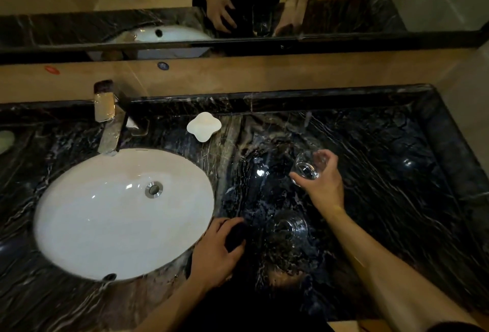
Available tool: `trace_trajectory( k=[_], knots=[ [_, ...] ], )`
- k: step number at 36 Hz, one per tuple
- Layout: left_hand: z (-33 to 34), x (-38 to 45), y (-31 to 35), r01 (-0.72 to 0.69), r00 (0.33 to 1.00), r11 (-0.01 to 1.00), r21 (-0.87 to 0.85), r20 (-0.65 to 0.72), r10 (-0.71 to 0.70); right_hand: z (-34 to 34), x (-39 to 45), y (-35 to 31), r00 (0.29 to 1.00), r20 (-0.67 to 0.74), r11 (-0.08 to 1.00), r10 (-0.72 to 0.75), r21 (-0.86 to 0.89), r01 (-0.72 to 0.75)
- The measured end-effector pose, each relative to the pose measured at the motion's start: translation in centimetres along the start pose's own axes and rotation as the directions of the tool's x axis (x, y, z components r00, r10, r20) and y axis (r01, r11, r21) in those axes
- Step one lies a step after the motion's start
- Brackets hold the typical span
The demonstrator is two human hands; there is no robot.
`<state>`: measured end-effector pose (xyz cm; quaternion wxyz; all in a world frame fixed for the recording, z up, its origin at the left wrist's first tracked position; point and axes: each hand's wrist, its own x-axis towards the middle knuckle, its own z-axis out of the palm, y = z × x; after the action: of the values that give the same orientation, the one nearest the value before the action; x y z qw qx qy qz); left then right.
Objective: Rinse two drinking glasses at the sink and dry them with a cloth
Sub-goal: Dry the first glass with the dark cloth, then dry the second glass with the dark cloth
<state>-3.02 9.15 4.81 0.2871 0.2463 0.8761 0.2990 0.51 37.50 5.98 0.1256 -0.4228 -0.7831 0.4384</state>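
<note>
Clear drinking glass (pixel 287 227) stands on the black veined marble counter (pixel 397 173), just beside the left hand (pixel 215 255), whose fingers curl around a dark cloth (pixel 235 235). Beyond it, the right hand (pixel 321 186) pinches a second clear glass (pixel 307 166) by its wall, tilted above the counter. Judged best practice: keep a firm wall grip, and bring the glass over to the cloth. The white oval basin (pixel 105 220) lies left of both grips. No legible writing appears.
</note>
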Motion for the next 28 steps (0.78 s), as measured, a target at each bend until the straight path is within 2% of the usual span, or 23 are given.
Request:
trace_trajectory(
  k=[6,10,12,13,16,18,20,22,25,28],
  knots=[
    [-0.1,0.1,0.3,0.032,0.999,0.999,-0.03,-0.009,-0.032,-0.5,-1.2,-0.1,1.0,-0.003,0.999,-0.002,0.043,0.002],
    [-0.1,0.0,0.6,0.048,0.999,0.998,-0.034,-0.022,-0.048,-1.2,-5.2,0.6,0.975,-0.22,0.985,0.04,0.172,-0.001],
    [-0.1,-0.2,0.7,0.073,0.996,0.995,-0.065,-0.037,-0.075,-1.5,-7.7,1.6,0.972,-0.233,0.988,0.02,0.156,0.017],
    [-0.1,-0.3,0.8,0.089,0.995,0.992,-0.086,-0.045,-0.093,-1.7,-8.8,2.3,0.984,-0.177,0.991,0.013,0.13,0.01],
    [0.2,-0.6,1.1,0.122,0.988,0.98,-0.155,-0.076,-0.135,-2.1,-11.4,4.0,0.993,0.119,1.0,0.014,-0.022,-0.011],
    [0.2,-0.8,1.5,0.152,0.98,0.96,-0.236,-0.093,-0.178,-2.3,-12.1,4.6,0.971,0.236,0.99,-0.043,-0.122,0.073],
    [0.1,-0.9,2.0,0.192,0.969,0.925,-0.328,-0.089,-0.232,-2.3,-12.3,4.1,0.947,0.321,0.992,-0.01,-0.118,0.05],
    [0.0,-1.0,2.5,0.219,0.963,0.902,-0.373,-0.069,-0.262,-2.0,-12.2,3.5,0.927,0.371,0.997,0.048,-0.077,-0.021],
    [-0.6,-1.2,3.3,0.25,0.959,0.872,-0.421,-0.013,-0.281,-1.0,-11.8,3.2,0.933,0.359,0.999,0.023,-0.039,-0.01],
    [-1.5,-1.7,4.5,0.284,0.952,0.801,-0.526,0.054,-0.302,0.0,-11.7,3.1,0.933,0.361,1.0,-0.005,0.014,0.0]
  ],
)
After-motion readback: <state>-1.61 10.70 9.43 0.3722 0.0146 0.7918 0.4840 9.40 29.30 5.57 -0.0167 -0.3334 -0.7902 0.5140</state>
